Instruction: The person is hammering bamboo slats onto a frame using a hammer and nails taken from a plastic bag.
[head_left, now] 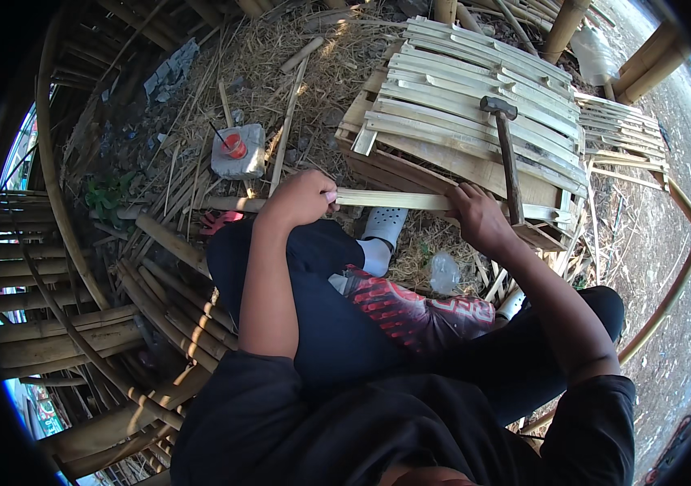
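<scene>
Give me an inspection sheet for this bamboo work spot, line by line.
Surface: dirt ground strewn with dry straw.
Job's things: bamboo slat held level at both ends; stack of split slats on a wooden pallet; hammer lying on the stack.
Clutter: grey block with red cap; clear plastic bottle.
Hands: left hand and right hand both closed on the slat.
Cables: nothing seen.
Surroundings: bamboo poles piled at left; bent bamboo strip at right.

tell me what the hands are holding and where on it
Both hold one flat pale bamboo slat lying crosswise: the left hand grips its left end, the right hand grips nearer its right end.
</scene>
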The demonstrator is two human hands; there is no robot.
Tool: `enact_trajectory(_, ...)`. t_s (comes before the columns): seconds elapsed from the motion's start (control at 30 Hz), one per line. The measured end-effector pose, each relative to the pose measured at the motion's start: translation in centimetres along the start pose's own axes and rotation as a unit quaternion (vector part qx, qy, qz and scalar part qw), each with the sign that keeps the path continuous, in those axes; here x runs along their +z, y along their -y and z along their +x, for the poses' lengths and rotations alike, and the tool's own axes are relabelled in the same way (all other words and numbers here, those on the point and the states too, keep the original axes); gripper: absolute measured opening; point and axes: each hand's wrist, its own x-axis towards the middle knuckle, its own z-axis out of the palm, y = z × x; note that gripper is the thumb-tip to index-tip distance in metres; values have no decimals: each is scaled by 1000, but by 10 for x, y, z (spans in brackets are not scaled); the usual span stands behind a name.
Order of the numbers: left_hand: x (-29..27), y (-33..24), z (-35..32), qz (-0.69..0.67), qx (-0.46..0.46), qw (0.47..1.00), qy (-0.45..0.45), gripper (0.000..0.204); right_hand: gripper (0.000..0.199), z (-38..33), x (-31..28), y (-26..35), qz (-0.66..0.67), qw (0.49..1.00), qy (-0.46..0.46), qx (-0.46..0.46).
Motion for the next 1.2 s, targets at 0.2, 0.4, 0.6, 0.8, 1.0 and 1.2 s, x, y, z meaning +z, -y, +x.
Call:
enact_trajectory(0.2,3,12,2,-104,29,991,73,20,29,-3,5,-3,3,1000,2,-8)
enact_trajectory(0.4,2,21,8,-82,79,990,78,19,27,-1,5,-3,5,1000,3,-9)
enact_trajectory(0.6,-2,30,11,-129,140,980,61,17,25,2,-3,2,29,999,-16,-9)
enact_trajectory(0.8,-1,15,14,-175,114,971,118,19,27,-1,-10,4,38,999,-21,-9)
enact_trajectory(1.0,4,26,32,-224,48,960,161,19,31,-3,-16,6,50,999,-19,-8)
enact_trajectory(1.2,-5,16,27,-525,114,834,-127,22,33,-5,-18,10,49,998,-14,-22)
